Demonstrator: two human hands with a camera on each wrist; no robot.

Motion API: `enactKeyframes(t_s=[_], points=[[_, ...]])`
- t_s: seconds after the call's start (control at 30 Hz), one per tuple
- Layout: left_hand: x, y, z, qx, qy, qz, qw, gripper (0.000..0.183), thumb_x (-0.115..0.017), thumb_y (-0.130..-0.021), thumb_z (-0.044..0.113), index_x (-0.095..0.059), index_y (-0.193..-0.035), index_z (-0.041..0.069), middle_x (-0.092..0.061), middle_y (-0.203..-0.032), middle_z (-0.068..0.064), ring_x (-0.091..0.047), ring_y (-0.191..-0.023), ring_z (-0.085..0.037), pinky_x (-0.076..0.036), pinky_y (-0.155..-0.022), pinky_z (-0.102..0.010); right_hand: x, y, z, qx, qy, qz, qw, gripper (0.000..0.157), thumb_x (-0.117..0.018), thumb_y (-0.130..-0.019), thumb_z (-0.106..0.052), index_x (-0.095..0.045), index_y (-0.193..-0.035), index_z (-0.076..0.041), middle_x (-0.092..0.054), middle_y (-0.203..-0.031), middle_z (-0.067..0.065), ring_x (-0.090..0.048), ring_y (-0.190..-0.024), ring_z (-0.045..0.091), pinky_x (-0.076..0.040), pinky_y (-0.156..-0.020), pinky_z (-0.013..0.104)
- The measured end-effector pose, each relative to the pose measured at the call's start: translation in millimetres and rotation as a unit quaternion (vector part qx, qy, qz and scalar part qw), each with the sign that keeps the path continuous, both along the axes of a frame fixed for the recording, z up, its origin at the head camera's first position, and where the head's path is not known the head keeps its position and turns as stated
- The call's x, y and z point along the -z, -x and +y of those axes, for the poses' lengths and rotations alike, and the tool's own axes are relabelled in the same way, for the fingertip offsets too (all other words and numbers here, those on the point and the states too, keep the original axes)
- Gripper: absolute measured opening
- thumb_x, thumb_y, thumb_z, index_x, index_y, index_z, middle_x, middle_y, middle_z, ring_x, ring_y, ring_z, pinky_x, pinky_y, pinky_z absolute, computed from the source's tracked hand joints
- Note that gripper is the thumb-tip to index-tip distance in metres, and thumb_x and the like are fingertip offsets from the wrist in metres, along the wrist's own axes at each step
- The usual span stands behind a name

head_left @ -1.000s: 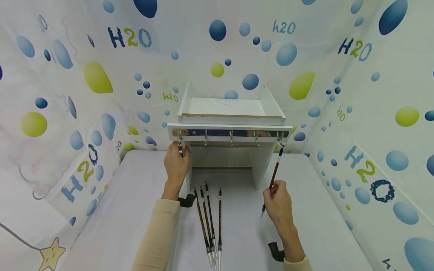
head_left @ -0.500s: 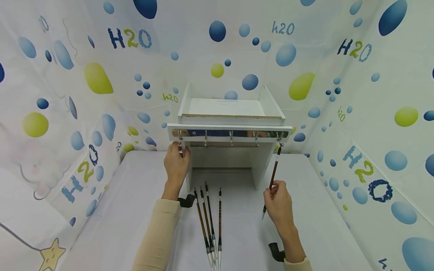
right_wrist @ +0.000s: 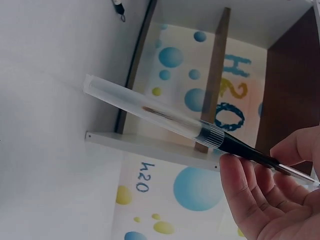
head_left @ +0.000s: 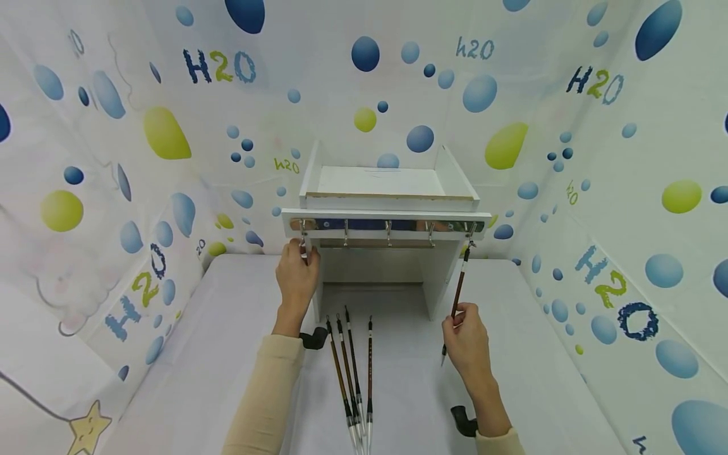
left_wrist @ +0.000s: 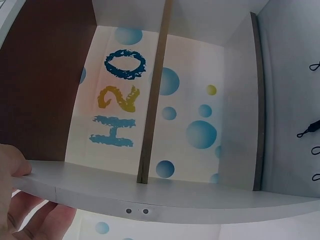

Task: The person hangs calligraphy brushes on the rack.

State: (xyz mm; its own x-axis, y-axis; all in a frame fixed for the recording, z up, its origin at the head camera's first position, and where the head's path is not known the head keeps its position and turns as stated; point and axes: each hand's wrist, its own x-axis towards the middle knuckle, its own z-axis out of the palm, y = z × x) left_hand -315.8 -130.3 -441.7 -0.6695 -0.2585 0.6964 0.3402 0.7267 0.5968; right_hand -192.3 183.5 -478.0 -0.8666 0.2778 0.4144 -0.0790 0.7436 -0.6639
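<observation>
A calligraphy brush (head_left: pixel 459 285) with a dark handle slants upward from my right hand (head_left: pixel 469 341), which pinches it between thumb and fingers. Its hanging loop is at the rightmost hook (head_left: pixel 471 232) of a white shelf (head_left: pixel 387 215); whether the loop has caught on the hook is too small to tell. In the right wrist view, a clear plastic cap (right_wrist: pixel 142 107) covers the brush's bristle end. My left hand (head_left: pixel 297 275) grips the shelf's left side panel (left_wrist: pixel 95 187), with thumb and fingers on opposite sides of it.
Several hooks (head_left: pixel 388 232) line a shiny strip along the shelf's front. Several capped brushes (head_left: pixel 370 370) lie on the white tabletop (head_left: pixel 409 392) before the shelf, loops toward it. A cloth backdrop (head_left: pixel 318 114) printed with bubbles surrounds the table.
The upper end of the brush has shifted slightly left at the rightmost hook, and its lower tip slightly right. My left hand keeps its grip on the shelf.
</observation>
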Motion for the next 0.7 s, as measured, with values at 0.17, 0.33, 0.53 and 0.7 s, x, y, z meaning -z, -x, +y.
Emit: enactKeyframes(t_s=[0.17,0.33,0.53,0.7], points=[[-0.8,-0.7,0,0.0,-0.003,-0.004,1.0,0.03,-0.059,-0.087,0.017,-0.057,-0.108,-0.005,-0.063,-0.089,-0.021,-0.069,-0.07,-0.034,-0.053,-0.06,-0.05,5.6,4.0,1,-0.003,-0.01,0.008,1.0,0.028,-0.057,-0.085,-0.009,-0.051,-0.109,0.002,-0.061,-0.079,0.01,-0.057,-0.065,0.018,-0.044,-0.052,0.025],[-1.2,-0.4,0,-0.003,-0.001,-0.004,1.0,0.029,-0.059,-0.087,0.017,-0.057,-0.107,-0.004,-0.063,-0.088,-0.021,-0.069,-0.07,-0.034,-0.053,-0.061,-0.05,8.8,10.1,4,-0.006,-0.017,0.016,1.0,0.027,-0.058,-0.085,-0.009,-0.051,-0.108,0.002,-0.063,-0.08,0.011,-0.059,-0.066,0.02,-0.045,-0.053,0.026],[-1.2,-0.5,0,0.0,-0.001,-0.019,0.9998,0.03,-0.057,-0.088,0.018,-0.057,-0.109,-0.004,-0.063,-0.091,-0.021,-0.069,-0.072,-0.034,-0.054,-0.062,-0.05,10.1,19.4,9,-0.008,-0.029,0.014,0.999,0.025,-0.059,-0.085,-0.009,-0.051,-0.107,0.001,-0.065,-0.082,0.013,-0.062,-0.069,0.024,-0.047,-0.054,0.03],[-1.3,-0.7,-1,0.001,-0.001,-0.022,0.9998,0.031,-0.056,-0.089,0.019,-0.057,-0.109,-0.004,-0.063,-0.092,-0.021,-0.07,-0.072,-0.033,-0.054,-0.062,-0.049,9.7,30.4,15,-0.017,-0.046,0.005,0.999,0.025,-0.06,-0.086,-0.009,-0.05,-0.106,0.003,-0.065,-0.084,0.016,-0.065,-0.074,0.028,-0.051,-0.056,0.037]])
